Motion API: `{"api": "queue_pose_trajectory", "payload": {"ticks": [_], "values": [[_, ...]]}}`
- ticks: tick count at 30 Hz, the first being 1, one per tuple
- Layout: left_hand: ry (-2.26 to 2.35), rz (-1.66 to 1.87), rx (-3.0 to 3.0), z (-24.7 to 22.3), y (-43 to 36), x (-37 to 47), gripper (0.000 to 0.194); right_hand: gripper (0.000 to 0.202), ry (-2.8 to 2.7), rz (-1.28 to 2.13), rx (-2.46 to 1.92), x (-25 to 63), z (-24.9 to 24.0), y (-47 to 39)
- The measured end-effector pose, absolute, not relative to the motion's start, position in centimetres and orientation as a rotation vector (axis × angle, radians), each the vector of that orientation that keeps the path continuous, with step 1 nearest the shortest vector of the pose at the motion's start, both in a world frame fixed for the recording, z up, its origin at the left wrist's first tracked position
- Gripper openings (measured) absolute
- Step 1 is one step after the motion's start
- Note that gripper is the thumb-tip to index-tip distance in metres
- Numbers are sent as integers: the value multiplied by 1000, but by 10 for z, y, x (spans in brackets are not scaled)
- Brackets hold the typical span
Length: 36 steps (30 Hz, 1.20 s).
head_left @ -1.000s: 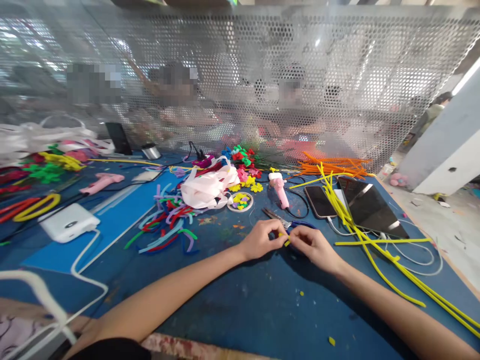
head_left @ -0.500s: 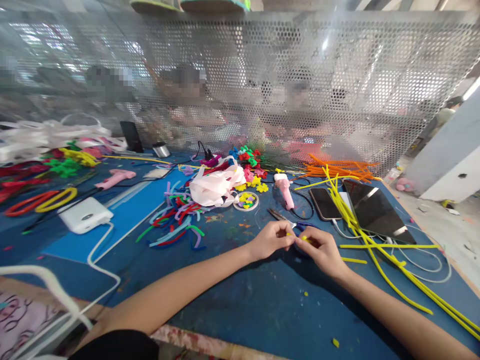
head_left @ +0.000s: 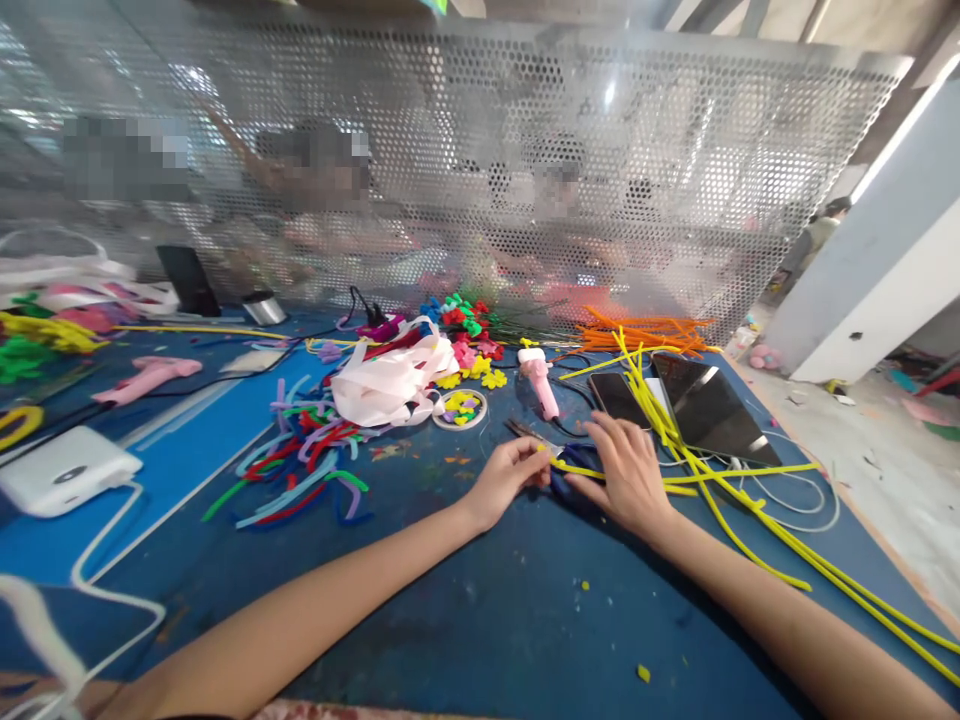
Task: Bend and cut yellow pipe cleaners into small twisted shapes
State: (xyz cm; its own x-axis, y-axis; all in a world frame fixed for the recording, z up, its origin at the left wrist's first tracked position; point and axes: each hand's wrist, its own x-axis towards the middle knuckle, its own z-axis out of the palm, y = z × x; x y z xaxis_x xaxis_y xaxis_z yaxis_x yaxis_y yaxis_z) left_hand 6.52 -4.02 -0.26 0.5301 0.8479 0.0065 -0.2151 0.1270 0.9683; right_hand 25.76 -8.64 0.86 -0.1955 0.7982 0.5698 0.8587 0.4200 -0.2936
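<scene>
Near the middle of the blue table, my left hand (head_left: 512,480) pinches the end of a short yellow stem (head_left: 581,469). The stem runs right from those fingertips, passing between the thumb and fingers of my right hand (head_left: 624,470). That right hand has its fingers spread and raised, with the palm partly turned down. Scissors with dark blue handles (head_left: 568,462) lie just behind and beneath the hands, partly covered. A bundle of long yellow stems (head_left: 679,430) crosses the table on the right, and small yellow scraps (head_left: 643,673) lie in front.
Pink glue gun (head_left: 540,385), phone (head_left: 619,398) and tablet (head_left: 712,410) lie behind the hands. White ribbon (head_left: 394,380), cut coloured stems (head_left: 307,450) and a roll with yellow flowers (head_left: 460,409) are to the left. A white device (head_left: 67,470) sits far left; orange stems (head_left: 645,333) lie at the back.
My right hand has opened and its fingers have spread upward, while a yellow stem now shows between the hands. The camera view has turned rightward, shifting the table's objects left.
</scene>
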Motion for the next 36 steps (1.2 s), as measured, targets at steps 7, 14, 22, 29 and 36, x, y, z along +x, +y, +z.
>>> {"api": "queue_pose_trajectory", "payload": {"ticks": [7, 14, 22, 29, 36], "values": [[697, 913, 1306, -10, -30, 63, 25, 69, -1885, -356, -1709, 274, -3, -71], [702, 872, 1403, -5, -31, 66, 25, 49, -2226, -18, -1234, 248, 9, -93], [673, 841, 1401, -10, -33, 65, 23, 24, -2025, 552, -1115, 233, 6, -104], [648, 695, 1583, -1, -37, 62, 24, 21, -1409, 1078, -1097, 229, -2, -100], [697, 575, 1584, 0, -41, 62, 22, 15, -1463, 1068, -1007, 232, 0, -98]]}}
